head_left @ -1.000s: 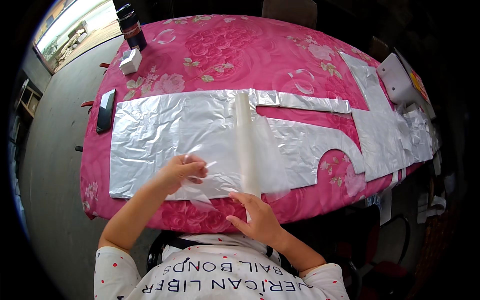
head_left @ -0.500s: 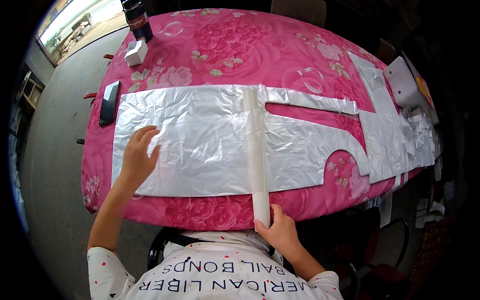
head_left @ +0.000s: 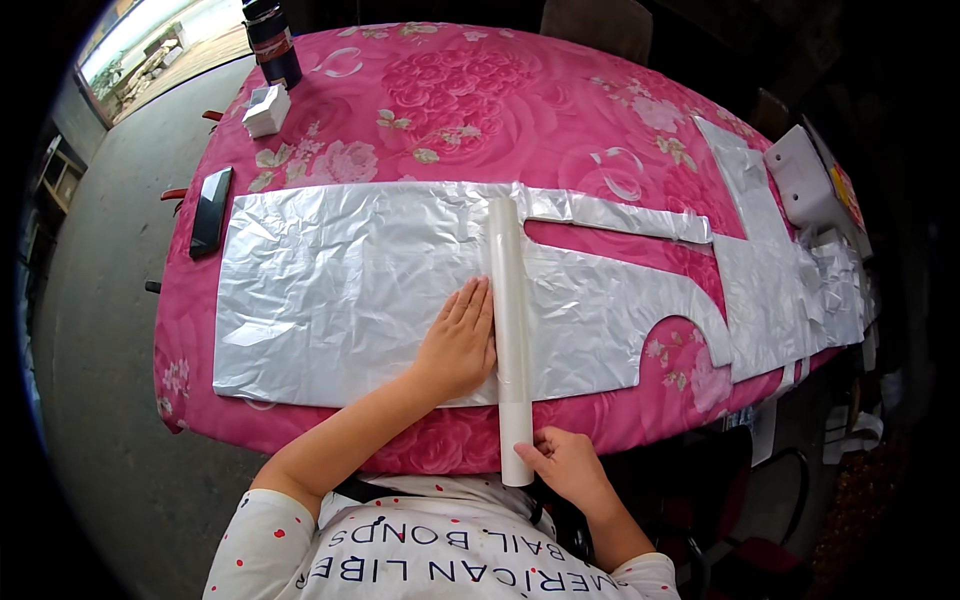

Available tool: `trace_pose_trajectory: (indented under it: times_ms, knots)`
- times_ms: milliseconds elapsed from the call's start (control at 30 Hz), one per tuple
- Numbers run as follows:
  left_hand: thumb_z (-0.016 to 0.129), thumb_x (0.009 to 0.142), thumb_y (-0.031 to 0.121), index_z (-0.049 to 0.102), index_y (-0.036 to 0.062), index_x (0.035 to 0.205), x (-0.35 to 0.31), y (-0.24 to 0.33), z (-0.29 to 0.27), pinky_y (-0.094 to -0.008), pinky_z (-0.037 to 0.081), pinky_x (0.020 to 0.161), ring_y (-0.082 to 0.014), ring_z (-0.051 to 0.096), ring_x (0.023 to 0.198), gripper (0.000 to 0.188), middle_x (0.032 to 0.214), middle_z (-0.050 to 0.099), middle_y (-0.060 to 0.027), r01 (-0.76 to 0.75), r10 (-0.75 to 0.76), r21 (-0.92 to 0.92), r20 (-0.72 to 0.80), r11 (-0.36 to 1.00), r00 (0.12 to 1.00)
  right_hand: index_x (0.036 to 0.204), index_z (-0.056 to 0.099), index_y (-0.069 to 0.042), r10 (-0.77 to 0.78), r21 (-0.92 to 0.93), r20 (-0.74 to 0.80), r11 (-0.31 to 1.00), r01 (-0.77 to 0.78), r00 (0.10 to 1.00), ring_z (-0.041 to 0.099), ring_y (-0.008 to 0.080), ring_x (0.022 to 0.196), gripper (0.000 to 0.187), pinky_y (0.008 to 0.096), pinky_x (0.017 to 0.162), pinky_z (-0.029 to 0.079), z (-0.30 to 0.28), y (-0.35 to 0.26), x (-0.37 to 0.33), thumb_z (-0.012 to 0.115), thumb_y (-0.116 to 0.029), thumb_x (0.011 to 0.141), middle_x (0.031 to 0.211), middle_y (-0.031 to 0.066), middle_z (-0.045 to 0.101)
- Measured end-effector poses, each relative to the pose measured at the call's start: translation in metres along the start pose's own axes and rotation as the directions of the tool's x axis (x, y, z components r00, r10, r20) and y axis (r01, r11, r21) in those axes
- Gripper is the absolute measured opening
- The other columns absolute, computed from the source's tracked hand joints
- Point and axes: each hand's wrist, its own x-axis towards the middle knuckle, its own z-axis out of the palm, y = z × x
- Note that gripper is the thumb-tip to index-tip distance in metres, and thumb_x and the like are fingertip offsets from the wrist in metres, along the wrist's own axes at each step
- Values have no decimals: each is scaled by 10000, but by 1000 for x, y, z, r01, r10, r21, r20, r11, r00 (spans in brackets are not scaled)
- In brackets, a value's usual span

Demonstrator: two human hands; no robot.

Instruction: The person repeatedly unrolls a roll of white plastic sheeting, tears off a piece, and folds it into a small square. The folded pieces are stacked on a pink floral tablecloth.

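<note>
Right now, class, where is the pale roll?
Near the middle of the head view, the pale roll lies across the silvery sheet, beside the left hand, its near end at the right hand.

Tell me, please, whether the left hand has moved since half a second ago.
Yes: judged against the dark phone, the left hand has moved right, away from it, and now lies beside the pale roll.

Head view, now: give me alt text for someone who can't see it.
A person's right hand holds the near end of a whitish roll lying across a silvery plastic sheet, while the outstretched left hand lies over the sheet along the roll's left side. A pink floral tablecloth is underneath; a phone lies left of the sheet.
</note>
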Motion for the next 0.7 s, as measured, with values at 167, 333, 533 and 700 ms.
trace_pose_trajectory:
  times_ms: [167, 333, 533, 700]
  knots:
    - [362, 858, 225, 312, -125, 1322, -3, -2, 1, -443, 172, 1108, -367, 252, 1338, 583, 1406, 296, -270, 7, -10, 82, 28, 997, 1000, 931, 630, 55, -295, -7, -175, 954, 299, 939, 659, 212, 671, 402, 294, 607, 494, -24, -35, 67, 611, -339, 854, 748, 139, 670]
    - [380, 837, 184, 304, -132, 1321, 1, 5, -4, -453, 176, 1105, -387, 248, 1336, 583, 1408, 287, -277, 3, -5, 42, 45, 999, 999, 857, 642, 56, -222, 229, -148, 940, 252, 964, 616, 153, 647, 364, 275, 635, 488, -52, -59, 185, 574, -301, 880, 706, 98, 645]
    - [364, 853, 220, 319, -130, 1316, 2, 4, -3, -444, 188, 1100, -369, 281, 1325, 582, 1387, 322, -280, 3, -7, 87, 39, 996, 999, 1022, 552, -13, -180, 963, -146, 199, 181, 973, 612, 205, 786, 227, 346, 761, 516, -66, -74, 261, 562, -188, 877, 949, 83, 620]
    - [363, 846, 217, 318, -127, 1319, 0, 2, -2, -436, 174, 1107, -361, 269, 1333, 586, 1393, 318, -271, 19, -25, 101, 56, 995, 998, 991, 584, -38, -113, 936, -303, -224, 273, 946, 624, 212, 896, 173, 368, 829, 492, -99, -65, 281, 558, -159, 871, 978, 76, 649]
